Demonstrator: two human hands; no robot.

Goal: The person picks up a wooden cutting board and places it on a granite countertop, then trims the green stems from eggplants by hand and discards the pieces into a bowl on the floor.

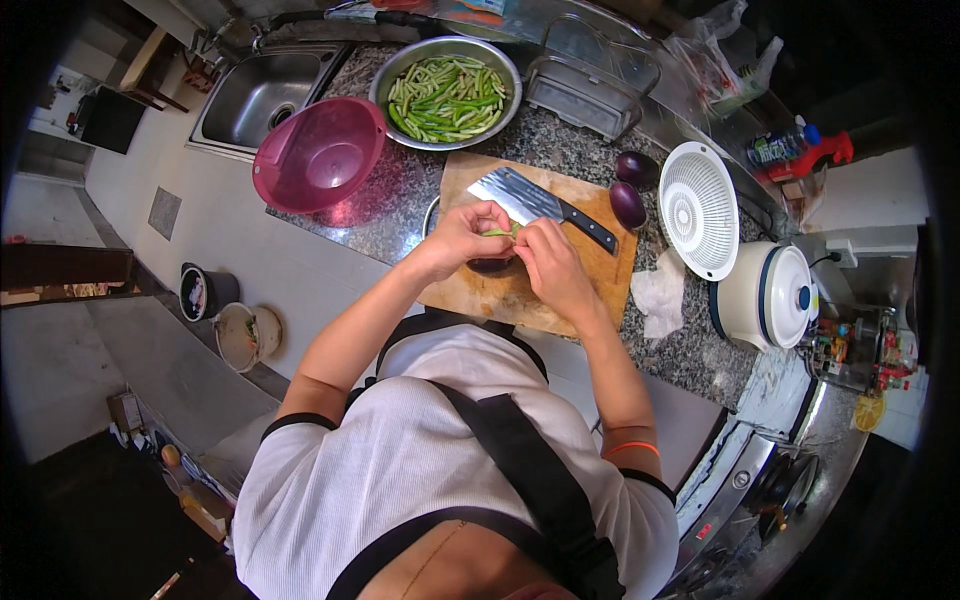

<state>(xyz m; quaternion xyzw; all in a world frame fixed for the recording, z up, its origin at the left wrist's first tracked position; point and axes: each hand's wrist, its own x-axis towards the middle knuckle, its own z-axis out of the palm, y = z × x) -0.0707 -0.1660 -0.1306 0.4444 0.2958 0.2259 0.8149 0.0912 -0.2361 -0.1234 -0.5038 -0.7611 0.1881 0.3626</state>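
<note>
Over the wooden cutting board (600,290), my left hand (463,240) and my right hand (556,268) are close together, fingertips pinched. Between them is a short piece of green bean (499,233), partly hidden by the fingers. A cleaver (515,192) with a black handle lies flat on the board just beyond my hands. Below my fingers, a dark purple eggplant (490,266) shows in part. A round metal rim (430,214) peeks out beside my left wrist. Farther back, a steel bowl (378,92) holds many green bean pieces (447,98).
A pink plastic basin (325,160) sits left, near the sink (262,95). To the right are two eggplants (627,205), a white colander (700,210), a crumpled white cloth (659,295) and a white lidded cooker (765,295). Behind stands a metal rack (585,95). Two bins (245,335) stand on the floor.
</note>
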